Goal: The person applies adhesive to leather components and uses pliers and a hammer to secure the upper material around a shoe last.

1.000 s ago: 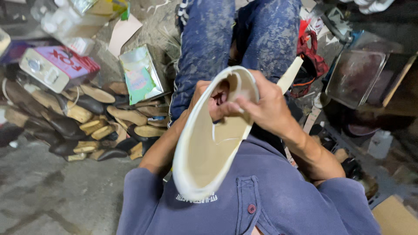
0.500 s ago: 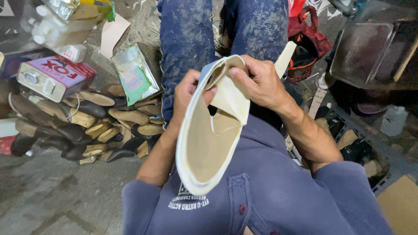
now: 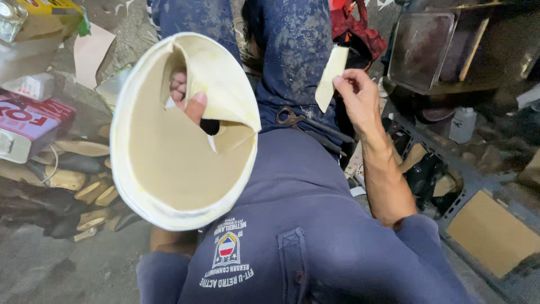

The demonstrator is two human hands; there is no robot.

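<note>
Left hand (image 3: pixel 188 98) grips inside the cream shoe upper (image 3: pixel 180 135), sole side facing up. Right hand (image 3: pixel 357 98), well right of it, pinches a cream strip (image 3: pixel 331 76).

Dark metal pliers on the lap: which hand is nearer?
Right. The right hand, pinching a small cream offcut, hovers just right of the dark metal pliers. The left hand is farther left, inside the cream shoe upper.

Two hands show: the left hand (image 3: pixel 188 95) and the right hand (image 3: pixel 357 95). There is one cream shoe upper (image 3: pixel 180 135), one cream strip (image 3: pixel 331 76), one pair of pliers (image 3: pixel 292 119), one metal tray (image 3: pixel 419 50), one white bottle (image 3: pixel 462 125) and one cardboard sheet (image 3: pixel 492 233).
</note>
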